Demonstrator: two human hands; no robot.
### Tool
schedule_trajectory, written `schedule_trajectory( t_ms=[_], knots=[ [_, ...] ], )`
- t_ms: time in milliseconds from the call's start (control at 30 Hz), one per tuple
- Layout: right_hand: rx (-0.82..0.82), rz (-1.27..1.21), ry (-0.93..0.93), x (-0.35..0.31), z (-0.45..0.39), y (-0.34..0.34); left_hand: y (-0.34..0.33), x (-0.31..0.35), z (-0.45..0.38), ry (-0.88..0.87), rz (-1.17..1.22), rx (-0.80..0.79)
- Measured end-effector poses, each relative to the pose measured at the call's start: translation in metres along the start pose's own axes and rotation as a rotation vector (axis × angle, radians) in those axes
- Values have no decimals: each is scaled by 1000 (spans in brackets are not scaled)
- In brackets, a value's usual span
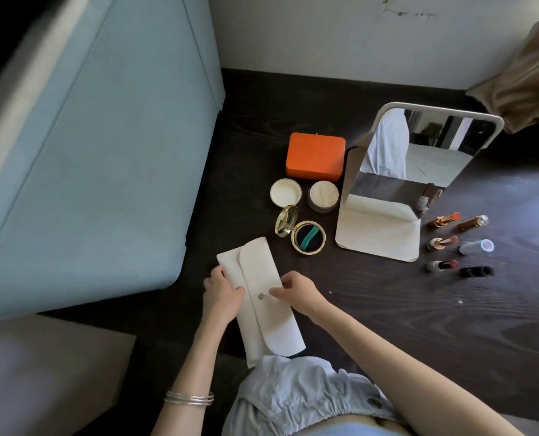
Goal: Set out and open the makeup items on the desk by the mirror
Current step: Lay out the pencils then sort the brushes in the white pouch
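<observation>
On the dark desk (372, 325), one cream pouch (258, 297) lies closed; left hand (222, 292) grips its edge, right hand (296, 292) pinches beside the snap. Beyond: one mirror (413, 171), one orange box (315, 155), three uncapped lipsticks (442, 242), three caps (476, 246), one open compact (309, 240).

On the desk (387, 325): three open lipsticks (443, 220) (442, 242) (441, 265), three loose caps (472, 223) (476, 247) (476, 271), one mirror (400, 180), one orange box (315, 156), one open jar (323, 196) with its lid (285, 192), one open compact (309, 241), one cream pouch (261, 297).
</observation>
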State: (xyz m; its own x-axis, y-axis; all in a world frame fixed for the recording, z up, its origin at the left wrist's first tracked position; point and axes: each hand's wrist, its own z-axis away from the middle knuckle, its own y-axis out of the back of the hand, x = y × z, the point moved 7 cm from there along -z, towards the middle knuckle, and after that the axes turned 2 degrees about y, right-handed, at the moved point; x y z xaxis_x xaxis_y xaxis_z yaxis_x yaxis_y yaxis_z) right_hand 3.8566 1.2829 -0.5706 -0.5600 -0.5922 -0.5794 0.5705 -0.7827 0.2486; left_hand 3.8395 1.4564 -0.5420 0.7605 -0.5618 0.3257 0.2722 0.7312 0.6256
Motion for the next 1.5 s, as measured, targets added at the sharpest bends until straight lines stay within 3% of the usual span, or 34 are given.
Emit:
schedule_trajectory(
  t_ms=[200,333,500,700,933,1100,1300,1400,1500],
  knots=[
    [-14,-54,102,-5,7,4,-9,0,7,31,257,-48],
    [-28,100,214,-22,20,22,-1,3,9,2,349,47],
    [-18,397,304,-21,36,72,9,1,6,-74,109,130],
    [-150,757,80,43,39,105,-13,3,4,-14,-165,46],
    [102,801,-12,53,31,95,-31,16,1,24,-290,82],
    [137,627,218,18,26,68,-32,24,-2,59,-364,112],
    [105,395,272,-1,25,62,-30,31,3,28,-317,31],
    [105,206,299,-7,34,66,-27,34,12,-106,-87,-91],
    [-69,-91,276,-9,44,57,-31,47,36,-207,282,-365]
  ],
)
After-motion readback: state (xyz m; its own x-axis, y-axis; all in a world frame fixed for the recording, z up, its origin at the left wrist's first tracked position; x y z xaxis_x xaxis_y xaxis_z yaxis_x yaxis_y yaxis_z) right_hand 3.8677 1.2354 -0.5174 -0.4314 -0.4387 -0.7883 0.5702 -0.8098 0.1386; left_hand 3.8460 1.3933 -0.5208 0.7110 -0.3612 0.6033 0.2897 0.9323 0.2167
